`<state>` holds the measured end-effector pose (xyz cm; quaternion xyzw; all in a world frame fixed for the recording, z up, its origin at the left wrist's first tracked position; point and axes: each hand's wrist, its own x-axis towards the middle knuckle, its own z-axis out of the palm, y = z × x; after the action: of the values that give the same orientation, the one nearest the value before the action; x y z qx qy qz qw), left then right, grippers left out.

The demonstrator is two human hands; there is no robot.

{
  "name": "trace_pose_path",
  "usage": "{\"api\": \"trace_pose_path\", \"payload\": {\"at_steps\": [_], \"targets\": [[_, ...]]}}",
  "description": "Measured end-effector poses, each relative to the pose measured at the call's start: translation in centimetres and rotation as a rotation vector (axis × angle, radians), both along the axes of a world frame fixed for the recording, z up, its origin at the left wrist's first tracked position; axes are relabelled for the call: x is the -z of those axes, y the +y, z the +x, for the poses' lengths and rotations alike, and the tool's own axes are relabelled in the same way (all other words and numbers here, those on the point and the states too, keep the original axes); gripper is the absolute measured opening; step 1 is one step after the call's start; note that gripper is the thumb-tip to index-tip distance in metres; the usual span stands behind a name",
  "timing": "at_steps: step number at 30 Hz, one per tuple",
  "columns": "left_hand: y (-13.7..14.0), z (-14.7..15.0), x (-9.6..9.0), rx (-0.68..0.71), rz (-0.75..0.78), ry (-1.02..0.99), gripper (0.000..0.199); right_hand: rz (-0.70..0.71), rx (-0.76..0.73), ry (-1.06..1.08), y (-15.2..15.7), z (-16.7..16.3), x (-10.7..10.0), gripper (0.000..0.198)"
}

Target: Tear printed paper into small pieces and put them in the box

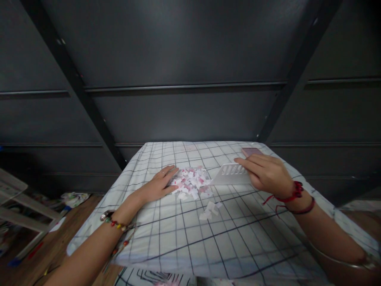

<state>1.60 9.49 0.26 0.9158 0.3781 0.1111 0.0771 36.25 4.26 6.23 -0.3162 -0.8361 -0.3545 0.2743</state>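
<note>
- Right hand (pixel 263 172) grasps white board (pixel 229 178) at its right end, by the slotted edge; board's tip just beside scraps (pixel 193 180).
- Left hand (pixel 159 184) grips nothing visible, fingers spread against pile's left side.
- Board looks light, stiff, maybe slick; slotted edge suits holding.
- Scraps, on checked cloth (pixel 190 246), look feather-light, soft, easily scattered; best cupped from the sides.
</note>
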Motion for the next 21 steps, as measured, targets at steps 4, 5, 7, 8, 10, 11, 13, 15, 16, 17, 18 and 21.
{"api": "trace_pose_path", "payload": {"at_steps": [4,5,7,8,10,11,13,15,16,17,18,21], "targets": [[0.0,0.0,0.0,-0.007,0.01,0.008,0.055,-0.029,-0.023,0.065,-0.1,0.0,0.2,0.03],[0.0,0.0,0.0,-0.011,0.01,0.011,0.056,-0.044,-0.042,0.063,-0.2,-0.2,0.1,0.029],[0.0,0.1,0.0,-0.014,0.01,0.013,0.057,-0.054,-0.071,0.047,-0.4,-0.6,0.0,0.027],[0.0,0.1,0.0,-0.014,0.011,0.014,0.057,-0.049,-0.081,0.038,-0.5,-0.9,-0.1,0.026],[0.0,0.1,0.0,-0.012,0.014,0.013,0.058,-0.044,-0.096,0.02,-0.6,-1.2,-0.3,0.026],[0.0,0.0,0.0,-0.011,0.014,0.012,0.058,-0.049,-0.107,0.013,-0.6,-1.3,-0.3,0.026],[0.0,0.0,0.0,-0.011,0.014,0.012,0.058,-0.074,-0.126,0.01,-0.6,-1.3,-0.4,0.026],[0.0,0.0,0.0,-0.011,0.012,0.01,0.058,-0.094,-0.131,0.016,-0.7,-1.2,-0.4,0.026],[0.0,0.1,-0.1,-0.01,0.011,0.009,0.057,-0.097,-0.132,0.022,-0.7,-1.1,-0.5,0.025],[-0.1,0.1,-0.1,-0.01,0.012,0.007,0.057,-0.097,-0.135,0.028,-0.7,-1.0,-0.5,0.025],[-0.1,0.1,-0.1,-0.009,0.011,0.006,0.057,-0.097,-0.142,0.032,-0.8,-1.0,-0.5,0.025],[-0.2,0.1,-0.3,-0.011,0.003,0.016,0.056,-0.107,-0.162,0.026,-0.9,-1.0,-0.5,0.026]]}}
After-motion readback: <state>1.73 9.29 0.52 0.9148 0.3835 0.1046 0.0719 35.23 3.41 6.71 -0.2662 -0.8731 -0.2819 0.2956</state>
